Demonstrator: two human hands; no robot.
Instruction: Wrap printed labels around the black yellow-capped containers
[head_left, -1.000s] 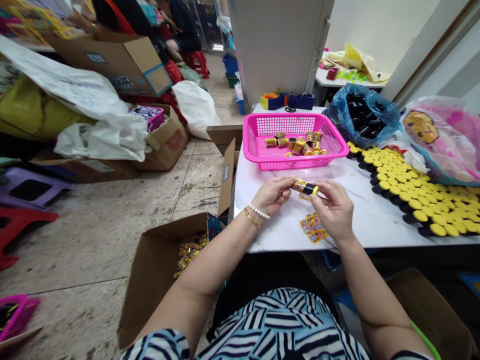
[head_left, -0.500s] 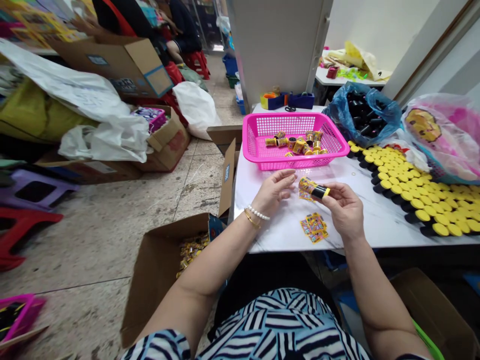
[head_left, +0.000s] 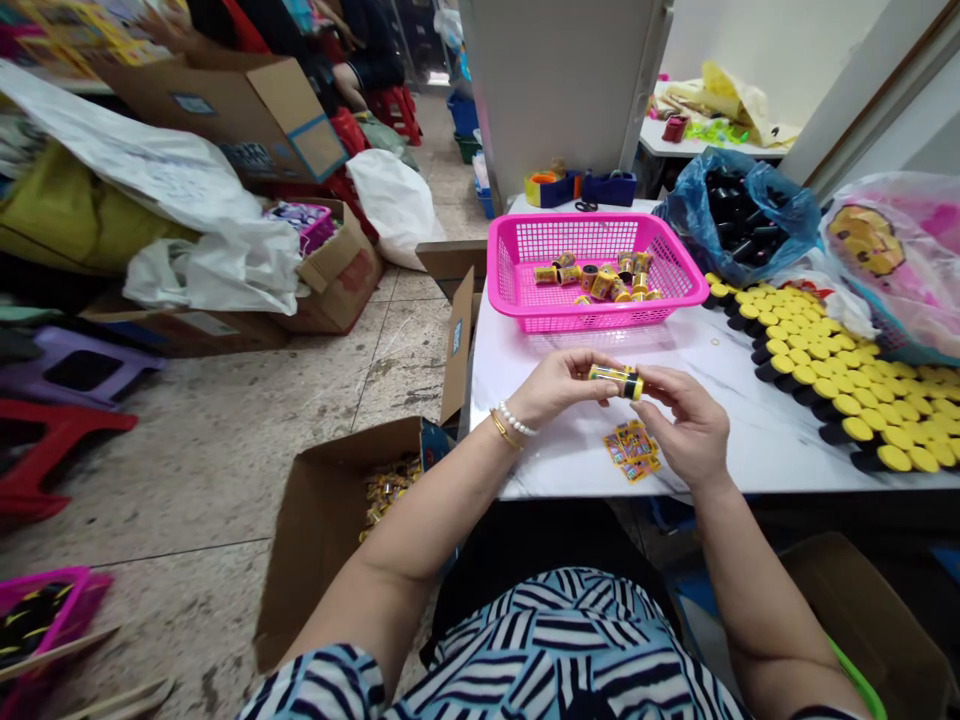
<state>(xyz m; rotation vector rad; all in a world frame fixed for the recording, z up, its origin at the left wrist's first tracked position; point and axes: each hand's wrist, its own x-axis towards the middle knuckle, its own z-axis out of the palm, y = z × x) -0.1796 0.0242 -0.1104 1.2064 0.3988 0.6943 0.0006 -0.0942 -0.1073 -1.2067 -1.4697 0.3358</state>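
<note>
The left hand (head_left: 559, 386) and right hand (head_left: 686, 428) pinch a small yellow-and-black cylinder (head_left: 616, 381) steadily between their fingertips at either end, leaving its middle free, held above the white surface (head_left: 570, 455) near a pile of printed labels (head_left: 632, 451).

- No wording can be read anywhere in view.
- Printed labels on the held cylinder (head_left: 616, 381) and the cylinders (head_left: 604, 285) in the pink basket (head_left: 600, 320) are too small to be made out.
- Printed yellow cards (head_left: 632, 451) on the near table are blurred.
- A blue label (head_left: 454, 345) on the carton flap (head_left: 459, 345) is illegible.
</note>
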